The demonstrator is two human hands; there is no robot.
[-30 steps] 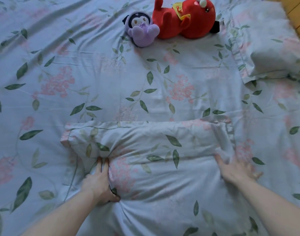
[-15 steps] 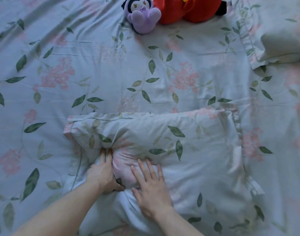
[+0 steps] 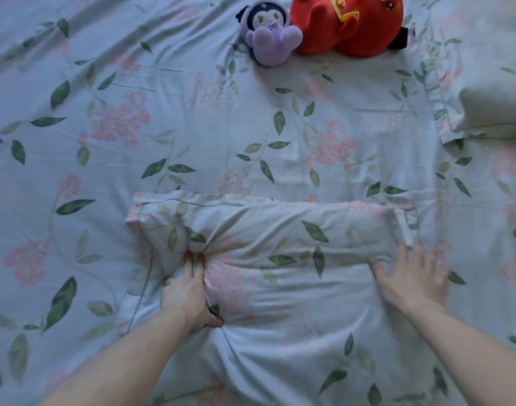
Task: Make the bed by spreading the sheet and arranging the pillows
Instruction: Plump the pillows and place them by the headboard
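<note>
A pillow (image 3: 280, 259) in a floral case is lying across the near middle of the bed, on a sheet (image 3: 192, 136) of the same pale print with green leaves and pink flower clusters. The left hand (image 3: 189, 294) is pressing down into the pillow's left part, its fingers pointing away from the person and sinking into a deep crease, the thumb tucked against the fabric on the near side; whether the fingers are actually curling round the cloth or only pushing into it, I cannot tell. The right hand (image 3: 412, 279) is lying flat and released on the pillow's right end, fingers straight and spread, the fingertips reaching just short of the case's flap edge. Both forearms are coming in bare from the bottom of the view.

A 2nd pillow (image 3: 491, 89) in the same print is sitting at the far right, well apart from the near one. At the far edge, 2 plush toys are lying side by side and touching: a purple plush doll (image 3: 268, 36) with a dark face on the left and a red plush toy (image 3: 347, 27) on the right. The sheet is showing long wrinkles at the far left
</note>
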